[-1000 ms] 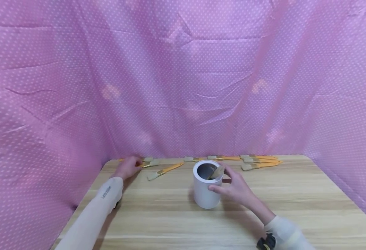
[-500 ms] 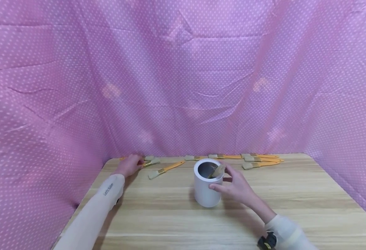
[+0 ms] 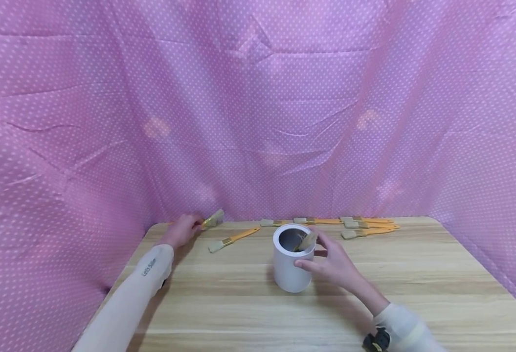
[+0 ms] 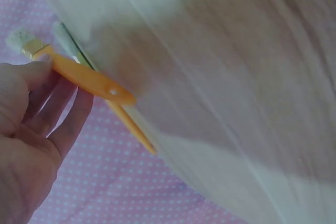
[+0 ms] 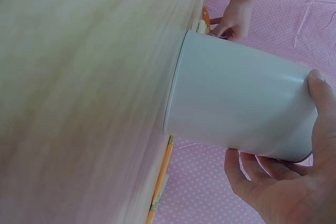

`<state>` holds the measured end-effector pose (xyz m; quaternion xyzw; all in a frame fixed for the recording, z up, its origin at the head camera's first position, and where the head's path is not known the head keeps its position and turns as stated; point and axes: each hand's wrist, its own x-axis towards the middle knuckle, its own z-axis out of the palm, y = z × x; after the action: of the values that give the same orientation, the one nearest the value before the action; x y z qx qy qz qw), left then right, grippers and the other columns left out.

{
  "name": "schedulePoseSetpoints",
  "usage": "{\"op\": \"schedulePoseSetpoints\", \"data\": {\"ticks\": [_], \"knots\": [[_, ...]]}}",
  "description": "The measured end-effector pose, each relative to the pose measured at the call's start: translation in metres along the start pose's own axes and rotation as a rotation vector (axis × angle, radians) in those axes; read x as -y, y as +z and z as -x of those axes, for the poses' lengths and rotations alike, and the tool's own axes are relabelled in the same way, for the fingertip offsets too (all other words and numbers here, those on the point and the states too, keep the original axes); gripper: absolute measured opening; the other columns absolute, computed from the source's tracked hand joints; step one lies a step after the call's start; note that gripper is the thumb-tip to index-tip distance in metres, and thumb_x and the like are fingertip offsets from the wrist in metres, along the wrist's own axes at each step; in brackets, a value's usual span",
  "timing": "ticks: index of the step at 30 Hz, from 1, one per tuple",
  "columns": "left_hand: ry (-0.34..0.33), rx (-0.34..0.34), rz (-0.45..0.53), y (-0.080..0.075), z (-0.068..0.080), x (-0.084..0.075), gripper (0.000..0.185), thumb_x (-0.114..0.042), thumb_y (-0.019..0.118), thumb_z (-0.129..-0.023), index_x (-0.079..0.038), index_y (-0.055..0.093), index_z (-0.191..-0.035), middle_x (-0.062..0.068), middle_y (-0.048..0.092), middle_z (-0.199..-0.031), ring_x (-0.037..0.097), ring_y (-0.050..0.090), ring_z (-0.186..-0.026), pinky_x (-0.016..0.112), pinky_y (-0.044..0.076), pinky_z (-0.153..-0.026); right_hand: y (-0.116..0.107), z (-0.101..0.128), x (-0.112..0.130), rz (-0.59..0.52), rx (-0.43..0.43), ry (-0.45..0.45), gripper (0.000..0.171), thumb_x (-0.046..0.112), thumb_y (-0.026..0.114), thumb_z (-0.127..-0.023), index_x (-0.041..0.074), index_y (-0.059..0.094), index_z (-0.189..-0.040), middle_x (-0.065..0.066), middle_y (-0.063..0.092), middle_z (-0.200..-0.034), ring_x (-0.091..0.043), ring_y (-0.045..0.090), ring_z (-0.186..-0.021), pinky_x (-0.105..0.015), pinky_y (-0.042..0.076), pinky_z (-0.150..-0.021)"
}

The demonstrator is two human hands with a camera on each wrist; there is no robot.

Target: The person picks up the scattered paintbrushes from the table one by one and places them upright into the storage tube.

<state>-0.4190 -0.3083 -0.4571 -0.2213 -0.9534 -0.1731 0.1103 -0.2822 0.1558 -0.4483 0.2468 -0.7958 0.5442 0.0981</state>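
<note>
At the far left of the table, my left hand (image 3: 183, 231) pinches a paintbrush (image 4: 86, 78) by its orange handle close to the ferrule. Its pale bristles (image 3: 215, 217) tilt up off the table in the head view. Another paintbrush (image 4: 134, 128) lies just behind it along the table edge. A white canister (image 3: 292, 274) stands upright near the middle of the table. My right hand (image 3: 334, 264) grips its right side near the rim, thumb in front and fingers behind. One brush (image 3: 308, 239) leans inside the canister with bristles at the rim; its handle is hidden.
A single loose paintbrush (image 3: 233, 240) lies left of the canister. Several more brushes (image 3: 368, 225) lie along the back edge, mostly at the right. Pink dotted cloth (image 3: 258, 122) hangs around the back and sides of the wooden table (image 3: 222, 318).
My left hand has taken hold of a paintbrush and raised its bristle end off the table. The right hand and the canister have stayed in place.
</note>
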Motion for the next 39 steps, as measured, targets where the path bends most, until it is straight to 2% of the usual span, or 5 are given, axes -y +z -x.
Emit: {"op": "schedulePoseSetpoints", "data": {"ticks": [12, 19, 22, 31, 39], "knots": [[-0.124, 0.013, 0.120, -0.012, -0.005, -0.026, 0.013, -0.011, 0.064, -0.102, -0.004, 0.072, -0.109, 0.011, 0.072, -0.095, 0.021, 0.065, -0.079, 0.039, 0.056, -0.073, 0.001, -0.001, -0.004, -0.001, 0.001, -0.013, 0.089, 0.034, 0.093, -0.074, 0.014, 0.049, -0.149, -0.004, 0.060, -0.135, -0.028, 0.058, -0.122, -0.042, 0.056, -0.091], [-0.037, -0.069, 0.204, -0.013, -0.015, -0.041, 0.012, -0.006, 0.068, -0.098, 0.000, 0.071, -0.108, 0.009, 0.071, -0.097, 0.025, 0.067, -0.088, 0.041, 0.058, -0.079, 0.001, 0.000, -0.002, -0.002, 0.002, 0.005, 0.087, 0.029, 0.094, -0.074, 0.016, 0.049, -0.147, -0.005, 0.060, -0.135, -0.027, 0.058, -0.123, -0.046, 0.055, -0.092], [-0.042, -0.109, 0.266, -0.014, -0.016, -0.050, 0.014, -0.006, 0.070, -0.097, 0.000, 0.070, -0.109, 0.009, 0.071, -0.098, 0.026, 0.068, -0.090, 0.039, 0.059, -0.079, 0.001, 0.001, 0.001, 0.008, -0.003, 0.014, 0.088, 0.023, 0.094, -0.074, 0.012, 0.048, -0.147, -0.008, 0.060, -0.136, -0.030, 0.058, -0.123, -0.047, 0.055, -0.092], [-0.148, -0.138, 0.681, -0.023, -0.016, -0.093, 0.031, -0.018, 0.070, -0.099, -0.001, 0.065, -0.124, 0.013, 0.068, -0.112, 0.030, 0.066, -0.101, 0.041, 0.060, -0.080, -0.002, 0.005, 0.039, 0.021, 0.003, 0.010, 0.084, 0.014, 0.092, -0.075, -0.001, 0.048, -0.145, -0.016, 0.061, -0.133, -0.035, 0.060, -0.120, -0.041, 0.057, -0.090], [-0.147, -0.152, 0.865, -0.036, -0.019, -0.132, 0.036, -0.023, 0.074, -0.096, -0.002, 0.065, -0.124, 0.014, 0.066, -0.114, 0.031, 0.066, -0.103, 0.046, 0.059, -0.084, -0.001, 0.005, 0.038, -0.004, 0.004, 0.000, 0.085, 0.013, 0.093, -0.075, -0.002, 0.047, -0.145, -0.018, 0.060, -0.134, -0.038, 0.058, -0.121, -0.053, 0.055, -0.091]]}}
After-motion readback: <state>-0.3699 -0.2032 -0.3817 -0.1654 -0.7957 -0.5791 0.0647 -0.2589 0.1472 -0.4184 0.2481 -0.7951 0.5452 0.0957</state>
